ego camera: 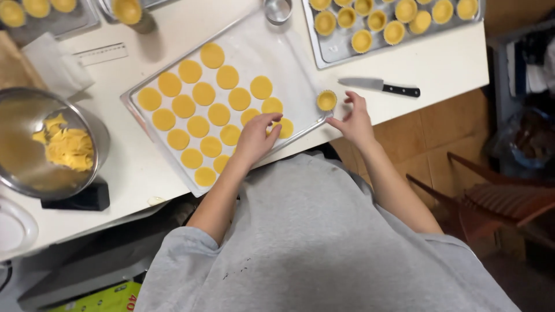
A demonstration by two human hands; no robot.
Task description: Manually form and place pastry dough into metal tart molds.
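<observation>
- At the near right corner of the baking tray (144,86), the left hand (256,137) is lying palm down, fingers curled onto a yellow dough disc (283,127); it is pressing or lifting the disc's edge, and a firm grip cannot be confirmed.
- Just beyond the tray's right rim, the right hand (354,121) is resting on the white table (445,63) with fingers spread and loose, holding nothing; its fingertips are sitting just beside a small filled tart mould (326,100), apparently not touching it.
- Around the left hand, the remaining dough discs (203,93) are lying flat in rows, close together but not overlapping, filling the left part of the tray; the far right part of the tray is showing bare lining.
- The tray is sitting at an angle, its near corner (196,193) reaching the table's front edge.
- Right of the mould, a black-handled knife (378,86) is lying flat on open tabletop, well apart from both hands, blade pointing left.
- Farther back, a second tray (332,52) of lined moulds is reaching the far right corner of the table; a round metal cutter (278,10) is standing between the trays.
- On the left, a steel bowl (23,144) of dough scraps is sitting on a black scale (81,197), near the table's front edge.
- Bare tabletop is remaining between the knife and the table's right edge.
</observation>
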